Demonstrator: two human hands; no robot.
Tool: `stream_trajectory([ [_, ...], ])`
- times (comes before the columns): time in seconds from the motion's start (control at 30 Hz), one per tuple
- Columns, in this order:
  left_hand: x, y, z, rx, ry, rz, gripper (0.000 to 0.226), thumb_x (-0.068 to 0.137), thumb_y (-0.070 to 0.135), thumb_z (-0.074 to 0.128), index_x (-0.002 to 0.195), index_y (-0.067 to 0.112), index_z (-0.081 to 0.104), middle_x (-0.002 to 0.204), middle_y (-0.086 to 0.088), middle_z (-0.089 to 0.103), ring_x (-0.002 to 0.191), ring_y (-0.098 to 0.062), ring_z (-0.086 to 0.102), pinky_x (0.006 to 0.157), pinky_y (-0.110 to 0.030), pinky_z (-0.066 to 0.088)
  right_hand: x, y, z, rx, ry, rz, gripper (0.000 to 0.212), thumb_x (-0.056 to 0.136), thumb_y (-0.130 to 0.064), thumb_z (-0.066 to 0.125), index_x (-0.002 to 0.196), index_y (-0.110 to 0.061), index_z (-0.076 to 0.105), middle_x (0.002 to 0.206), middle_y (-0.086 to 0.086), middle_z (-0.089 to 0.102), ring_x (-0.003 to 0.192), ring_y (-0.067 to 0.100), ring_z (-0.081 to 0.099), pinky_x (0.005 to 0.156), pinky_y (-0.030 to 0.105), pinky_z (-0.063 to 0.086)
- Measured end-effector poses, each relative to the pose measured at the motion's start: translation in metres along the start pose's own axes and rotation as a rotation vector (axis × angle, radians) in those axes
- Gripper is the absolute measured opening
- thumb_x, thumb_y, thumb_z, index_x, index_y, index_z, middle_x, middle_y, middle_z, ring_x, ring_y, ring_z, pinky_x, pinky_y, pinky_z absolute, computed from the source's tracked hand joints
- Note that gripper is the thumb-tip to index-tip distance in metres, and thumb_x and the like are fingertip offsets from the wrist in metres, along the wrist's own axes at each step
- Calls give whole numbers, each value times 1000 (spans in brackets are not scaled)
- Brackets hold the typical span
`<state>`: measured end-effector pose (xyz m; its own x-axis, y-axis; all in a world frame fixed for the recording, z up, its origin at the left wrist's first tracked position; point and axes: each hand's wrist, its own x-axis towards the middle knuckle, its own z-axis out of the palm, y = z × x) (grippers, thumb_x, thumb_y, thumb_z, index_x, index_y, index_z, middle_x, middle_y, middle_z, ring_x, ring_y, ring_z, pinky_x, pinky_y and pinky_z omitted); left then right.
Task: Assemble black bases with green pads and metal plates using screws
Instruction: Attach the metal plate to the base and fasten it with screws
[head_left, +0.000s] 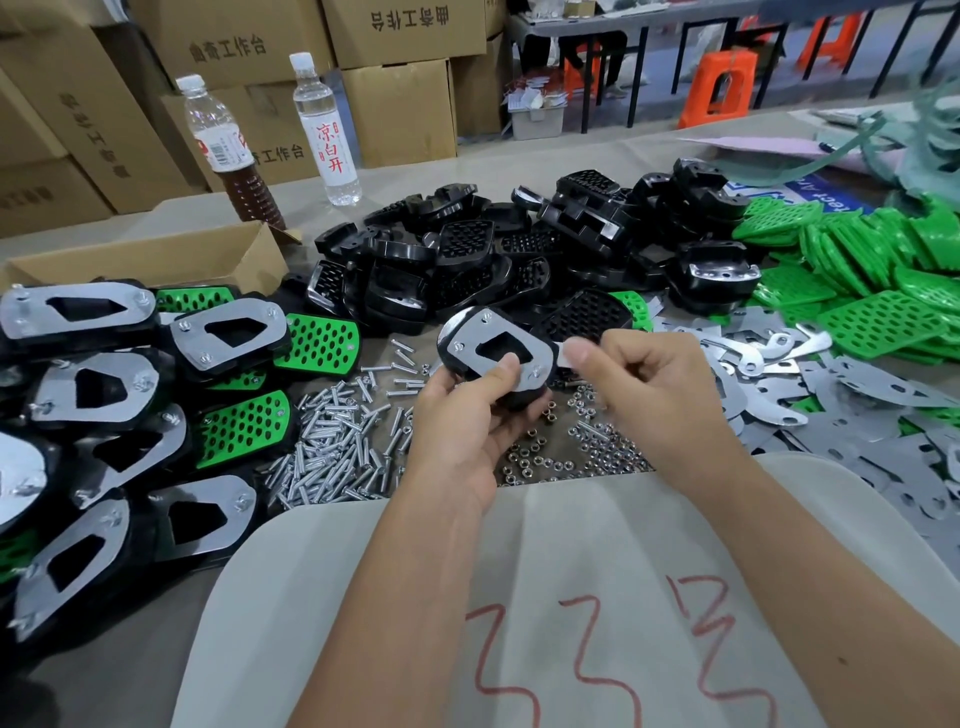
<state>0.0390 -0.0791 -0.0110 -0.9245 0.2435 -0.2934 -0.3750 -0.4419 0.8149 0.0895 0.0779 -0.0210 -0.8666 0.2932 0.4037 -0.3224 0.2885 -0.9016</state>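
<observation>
My left hand (467, 410) grips a black base (488, 353) with a metal plate on top, thumb pressed on the plate's near edge. My right hand (644, 379) hovers at the base's right side with fingers curled; thumb and forefinger pinch together there, and what they hold is too blurred to tell. Loose screws (337, 441) and nuts (561, 457) lie on the table under my hands. A pile of black bases (519, 249) sits behind, green pads (883, 280) at the right, metal plates (831, 395) in front of them.
Finished assemblies (119, 395) are stacked at the left. An open cardboard box (156, 265) and two bottles (327, 124) stand at the back left, with cartons behind. Orange stools (719, 88) stand far back. A white apron (519, 597) covers my lap.
</observation>
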Motion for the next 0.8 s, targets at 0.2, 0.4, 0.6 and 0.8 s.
stream_trajectory([
  [0.2, 0, -2, 1, 6, 10, 0, 24, 93, -1, 72, 115, 6, 70, 98, -11, 80, 84, -24, 79, 72, -35, 65, -3, -11, 4, 28, -93, 24, 53, 100, -41, 59, 77, 6, 70, 52, 15, 47, 45, 27, 41, 44, 38, 35],
  [0.4, 2, 0, 1, -52, 33, -23, 23, 92, -2, 73, 115, 4, 69, 101, -16, 80, 86, -27, 80, 70, -35, 65, -3, -12, 5, 18, -70, 22, 39, 104, -39, 54, 83, -13, 77, 50, 13, 45, 45, 18, 41, 48, 40, 41],
  [0.6, 2, -1, 0, -41, 26, -24, 26, 92, 0, 73, 118, 5, 69, 104, -16, 80, 86, -27, 80, 73, -36, 65, -5, -9, 4, 35, 22, -1, 68, 105, -39, 55, 52, 2, 41, 44, 1, 31, 42, 15, 26, 45, 29, 26],
  [0.8, -1, -3, 3, 29, 39, 21, 25, 92, 0, 74, 116, 6, 70, 99, -14, 80, 86, -26, 80, 74, -37, 66, -3, -2, 13, -368, -59, -151, 8, 97, -18, 70, 93, -23, 65, 64, -4, 63, 56, 11, 55, 55, 29, 40],
])
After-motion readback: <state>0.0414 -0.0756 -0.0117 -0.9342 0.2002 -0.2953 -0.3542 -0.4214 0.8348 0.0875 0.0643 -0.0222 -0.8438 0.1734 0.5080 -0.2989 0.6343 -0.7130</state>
